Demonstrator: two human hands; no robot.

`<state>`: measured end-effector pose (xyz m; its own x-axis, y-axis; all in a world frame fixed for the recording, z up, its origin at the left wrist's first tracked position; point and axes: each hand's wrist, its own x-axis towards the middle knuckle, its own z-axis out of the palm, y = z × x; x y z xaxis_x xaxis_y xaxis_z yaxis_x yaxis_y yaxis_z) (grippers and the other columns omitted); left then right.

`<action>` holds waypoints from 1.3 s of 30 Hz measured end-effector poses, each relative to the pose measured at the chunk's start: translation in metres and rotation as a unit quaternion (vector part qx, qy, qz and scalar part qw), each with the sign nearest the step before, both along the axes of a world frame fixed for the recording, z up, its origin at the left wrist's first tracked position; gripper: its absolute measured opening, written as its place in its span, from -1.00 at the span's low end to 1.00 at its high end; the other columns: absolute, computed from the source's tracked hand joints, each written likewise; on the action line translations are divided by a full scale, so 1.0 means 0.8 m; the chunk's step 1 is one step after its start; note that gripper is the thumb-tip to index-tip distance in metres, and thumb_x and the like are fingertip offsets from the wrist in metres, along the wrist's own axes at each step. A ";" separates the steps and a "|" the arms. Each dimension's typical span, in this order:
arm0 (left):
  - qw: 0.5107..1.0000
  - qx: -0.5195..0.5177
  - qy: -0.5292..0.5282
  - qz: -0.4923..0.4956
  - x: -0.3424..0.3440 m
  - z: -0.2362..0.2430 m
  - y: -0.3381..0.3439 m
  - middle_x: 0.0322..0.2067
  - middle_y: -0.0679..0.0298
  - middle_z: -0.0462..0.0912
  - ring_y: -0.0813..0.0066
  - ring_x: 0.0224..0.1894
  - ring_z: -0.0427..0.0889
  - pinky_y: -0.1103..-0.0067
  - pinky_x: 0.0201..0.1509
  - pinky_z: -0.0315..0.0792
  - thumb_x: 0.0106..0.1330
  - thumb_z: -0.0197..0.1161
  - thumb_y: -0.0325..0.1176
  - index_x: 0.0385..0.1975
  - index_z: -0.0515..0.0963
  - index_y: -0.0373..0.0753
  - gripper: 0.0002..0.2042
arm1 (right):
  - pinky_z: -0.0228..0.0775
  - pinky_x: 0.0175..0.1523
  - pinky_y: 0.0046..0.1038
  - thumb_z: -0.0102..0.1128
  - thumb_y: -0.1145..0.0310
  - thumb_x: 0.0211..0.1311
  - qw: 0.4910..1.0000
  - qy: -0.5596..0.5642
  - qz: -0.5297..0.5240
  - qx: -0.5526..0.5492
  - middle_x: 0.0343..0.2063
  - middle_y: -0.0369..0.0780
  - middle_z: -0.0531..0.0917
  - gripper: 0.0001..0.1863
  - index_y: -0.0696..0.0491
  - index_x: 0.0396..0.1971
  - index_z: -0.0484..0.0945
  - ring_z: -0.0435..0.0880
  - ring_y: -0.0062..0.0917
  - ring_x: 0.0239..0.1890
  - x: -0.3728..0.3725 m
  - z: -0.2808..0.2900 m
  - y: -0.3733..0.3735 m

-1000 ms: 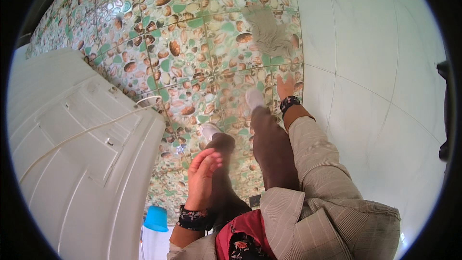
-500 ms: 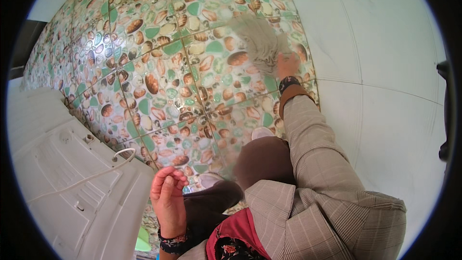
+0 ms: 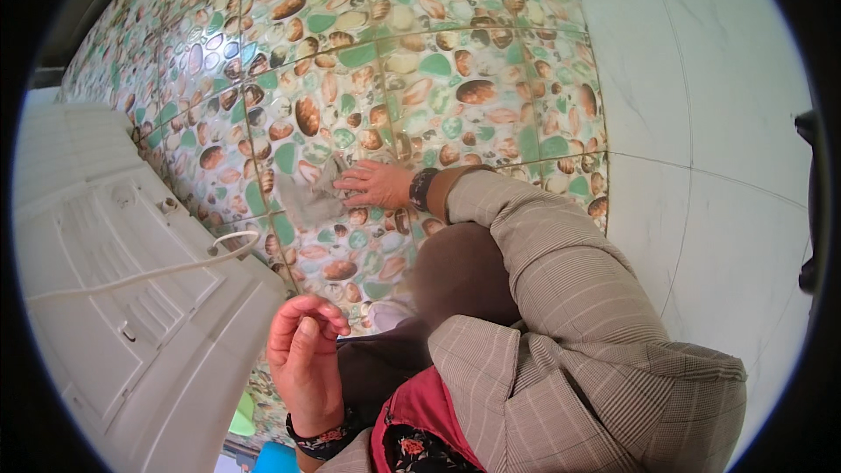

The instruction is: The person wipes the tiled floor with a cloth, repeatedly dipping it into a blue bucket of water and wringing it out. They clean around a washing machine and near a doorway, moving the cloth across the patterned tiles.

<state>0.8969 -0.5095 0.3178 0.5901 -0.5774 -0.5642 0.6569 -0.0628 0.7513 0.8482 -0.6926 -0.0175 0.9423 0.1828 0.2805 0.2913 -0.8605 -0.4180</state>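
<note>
My right hand [image 3: 378,185] presses a thin grey cloth [image 3: 315,197] against the pebble-patterned tile floor [image 3: 289,114], with its fingers bunched on the cloth's edge. Motion blurs the far part of the cloth. Above my left thigh, my left hand [image 3: 307,355] is held up off the floor. Its fingers curl in toward the thumb and nothing is in them. The white ribbed panel of an appliance [image 3: 166,298] is beside it on the left.
A pale cable [image 3: 158,276] loops out from the appliance. A pale tiled wall [image 3: 701,105] stands along the right. Low at the left are a green object [image 3: 243,416] and a blue one [image 3: 274,457], both partly cut off. My knee [image 3: 464,271] bends close to my right forearm.
My right hand has swept the cloth from near the right wall leftward and closer to me. My view has shifted slightly. My left hand keeps nearly the same pose.
</note>
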 end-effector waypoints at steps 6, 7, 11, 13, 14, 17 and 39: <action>0.998 0.001 -0.008 -0.069 -0.009 -0.008 -0.032 -0.34 0.14 0.54 0.41 -0.29 0.50 0.53 -0.15 0.42 0.28 0.05 -0.46 -0.17 0.44 -0.40 -0.81 | 0.30 0.07 -0.32 0.01 0.52 0.00 0.926 -0.033 -0.370 0.069 -0.17 -0.14 0.55 -0.72 0.08 -0.23 0.52 0.47 -0.23 -0.04 -0.127 -0.013 -0.158; 0.997 0.011 -0.016 -0.070 -0.009 -0.009 -0.039 -0.34 0.14 0.54 0.41 -0.29 0.50 0.53 -0.14 0.42 0.28 0.04 -0.46 -0.17 0.44 -0.40 -0.81 | 0.31 0.05 -0.31 0.07 0.49 -0.04 0.851 0.020 -0.523 0.036 -0.23 -0.12 0.54 -0.70 0.10 -0.21 0.50 0.48 -0.19 -0.11 -0.163 -0.014 -0.191; 0.995 0.001 -0.003 -0.099 -0.007 -0.014 -0.057 -0.32 0.16 0.55 0.44 -0.26 0.52 0.54 -0.11 0.42 0.29 0.01 -0.49 -0.14 0.45 -0.41 -0.80 | 0.18 0.18 -0.12 0.08 0.21 0.14 0.499 0.367 -0.779 -0.102 0.16 0.04 0.29 -0.39 0.08 0.20 0.22 0.20 -0.13 0.24 -0.327 -0.016 -0.220; 0.995 0.007 0.007 -0.101 -0.006 -0.015 -0.055 -0.30 0.17 0.55 0.45 -0.24 0.53 0.54 -0.09 0.41 0.30 0.02 -0.48 -0.12 0.44 -0.40 -0.79 | 0.16 0.19 -0.10 0.08 0.17 0.15 0.339 0.404 -0.848 0.048 0.22 0.00 0.15 -0.34 0.05 0.24 0.14 0.14 -0.14 0.26 -0.344 -0.018 -0.219; 0.995 0.011 0.012 -0.097 -0.005 -0.015 -0.051 -0.30 0.17 0.56 0.46 -0.23 0.53 0.55 -0.09 0.41 0.30 0.02 -0.48 -0.11 0.44 -0.40 -0.78 | 0.15 0.19 -0.09 0.09 0.14 0.16 0.316 0.399 -0.857 0.080 0.25 -0.02 0.09 -0.31 0.04 0.25 0.10 0.11 -0.15 0.27 -0.334 -0.019 -0.216; 0.996 -0.017 0.044 -0.076 -0.004 -0.011 -0.030 -0.25 0.17 0.57 0.47 -0.20 0.54 0.55 -0.06 0.39 0.32 0.00 -0.46 -0.09 0.43 -0.39 -0.77 | 0.12 0.21 -0.09 0.12 0.12 0.16 0.473 0.471 -0.744 -0.016 0.30 -0.05 -0.02 -0.27 0.01 0.28 0.05 0.08 -0.17 0.28 -0.245 -0.015 -0.208; 0.991 0.027 0.133 -0.012 0.011 0.001 -0.005 -0.28 0.19 0.56 0.49 -0.25 0.53 0.59 -0.12 0.41 0.32 -0.01 -0.49 -0.10 0.43 -0.38 -0.79 | 0.12 0.21 -0.26 0.13 0.46 0.06 0.840 0.259 -0.446 0.171 0.17 -0.03 0.25 -0.48 -0.02 0.10 0.33 0.24 -0.11 0.17 -0.216 0.056 -0.071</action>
<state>0.9060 -0.5138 0.3188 0.4029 -0.5544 -0.7282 0.8292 -0.1157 0.5469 0.6752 -0.7498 0.0274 0.6737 -0.6676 -0.3169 -0.7018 -0.4436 -0.5573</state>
